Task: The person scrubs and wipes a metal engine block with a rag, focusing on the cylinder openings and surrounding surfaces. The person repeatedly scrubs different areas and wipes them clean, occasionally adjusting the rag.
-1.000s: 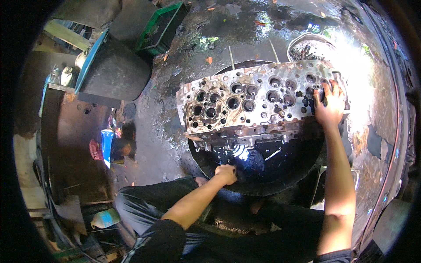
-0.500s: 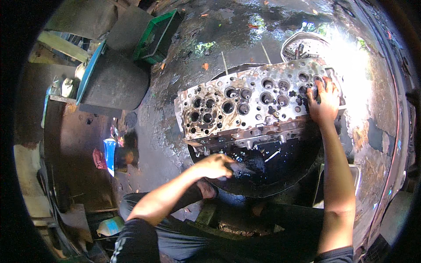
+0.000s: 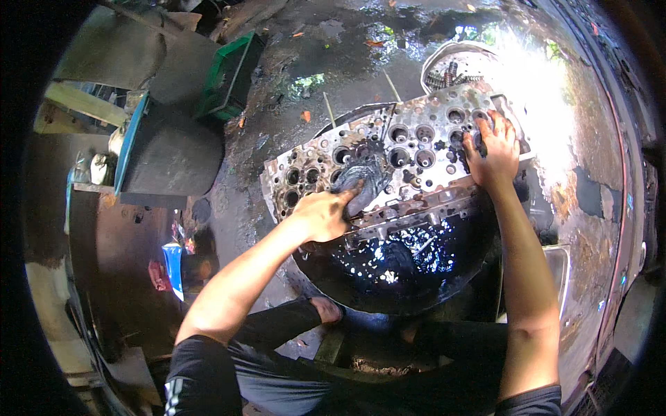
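Note:
A long metal cylinder head [image 3: 380, 197], full of round ports and bolt holes, lies across a round black basin [image 3: 444, 295]. My left hand [image 3: 322, 215] is closed on what looks like a dark, soaked brush [image 3: 364, 177], pressed on the head's top face left of its middle. Black liquid spreads around it and hides some of the ports. On the head's right end rests my right hand [image 3: 494, 152], its fingers apart and lying on the metal with nothing held. Dark liquid with bright reflections fills the basin below.
Behind the head, a round pale container [image 3: 454, 59] holds coil springs [image 3: 452, 73]. A green crate [image 3: 225, 80] stands at the far left, near a dark panel [image 3: 177, 142]. A blue and white packet [image 3: 173, 270] is left. Two thin rods rise behind the head.
My left hand has carried the brush up and away from above the basin onto the head's top face. My right hand stays on the head's right end. The whole view has shifted slightly.

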A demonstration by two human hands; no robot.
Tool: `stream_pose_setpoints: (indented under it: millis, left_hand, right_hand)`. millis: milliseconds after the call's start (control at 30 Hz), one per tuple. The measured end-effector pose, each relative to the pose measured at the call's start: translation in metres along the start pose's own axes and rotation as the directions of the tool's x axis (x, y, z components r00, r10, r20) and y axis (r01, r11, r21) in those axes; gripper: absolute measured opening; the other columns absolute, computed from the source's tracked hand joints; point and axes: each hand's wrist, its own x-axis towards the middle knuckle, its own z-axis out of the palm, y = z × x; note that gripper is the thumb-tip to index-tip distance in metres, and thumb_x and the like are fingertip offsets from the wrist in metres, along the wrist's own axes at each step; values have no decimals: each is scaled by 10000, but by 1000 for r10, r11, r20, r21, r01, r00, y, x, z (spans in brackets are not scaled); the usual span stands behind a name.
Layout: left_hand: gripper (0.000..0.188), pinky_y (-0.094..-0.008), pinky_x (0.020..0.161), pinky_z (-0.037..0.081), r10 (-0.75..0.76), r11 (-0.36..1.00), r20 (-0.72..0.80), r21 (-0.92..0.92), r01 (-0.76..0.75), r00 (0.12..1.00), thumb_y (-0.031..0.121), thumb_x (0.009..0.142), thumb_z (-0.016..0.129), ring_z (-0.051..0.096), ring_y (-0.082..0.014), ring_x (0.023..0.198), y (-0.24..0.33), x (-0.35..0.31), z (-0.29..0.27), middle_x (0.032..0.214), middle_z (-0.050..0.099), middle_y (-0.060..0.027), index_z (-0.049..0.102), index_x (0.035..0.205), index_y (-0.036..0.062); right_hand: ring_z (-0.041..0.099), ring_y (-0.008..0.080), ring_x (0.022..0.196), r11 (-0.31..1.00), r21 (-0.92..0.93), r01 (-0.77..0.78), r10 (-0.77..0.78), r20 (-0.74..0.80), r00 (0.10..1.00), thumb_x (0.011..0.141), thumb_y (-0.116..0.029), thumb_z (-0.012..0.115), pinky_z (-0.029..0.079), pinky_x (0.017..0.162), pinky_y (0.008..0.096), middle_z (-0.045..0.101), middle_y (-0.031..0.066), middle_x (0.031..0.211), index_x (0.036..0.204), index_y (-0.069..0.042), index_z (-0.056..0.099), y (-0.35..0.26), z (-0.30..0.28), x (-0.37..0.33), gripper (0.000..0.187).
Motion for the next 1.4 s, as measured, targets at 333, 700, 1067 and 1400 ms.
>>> stream_pose_setpoints:
  millis: [333,700,1067,1400]
  left_hand:
    - [256,-300,409,454,-37,786,149,-606,121,988,311,771,728,560,-142,468,-13,90,-14,654,627,-55,769,845,69]
    - [187,-246,412,381,-87,-481,17,-876,-27,996,177,929,598,547,-132,569,26,49,49,776,635,-47,651,992,9]
    - [256,-448,798,575,187,904,-44,399,-154,981,167,790,689,727,-313,968,-1,67,-36,1015,747,-133,739,1035,114]
    - [395,-415,783,587,126,992,-126,38,-122,984,210,738,763,715,-335,923,-19,62,6,957,724,-178,686,1112,111]
  right_hand:
    - [396,338,1368,999,-52,-1,3,27,1000,909,-426,590,352,1100,493,457,95,1485,1280,-143,616,-4,-1,1,467]
    - [382,340,1382,998,-56,-3,8,77,997,920,-464,556,331,1116,488,438,97,1508,1305,-140,605,-1,-2,0,506]
    - [351,342,1411,998,-58,-24,31,118,993,929,-483,542,313,1136,487,403,98,1542,1334,-165,590,-2,-5,3,518]
    - [375,332,1381,999,-49,-8,12,70,997,928,-459,545,330,1118,475,443,99,1489,1293,-140,604,-1,-1,1,488]
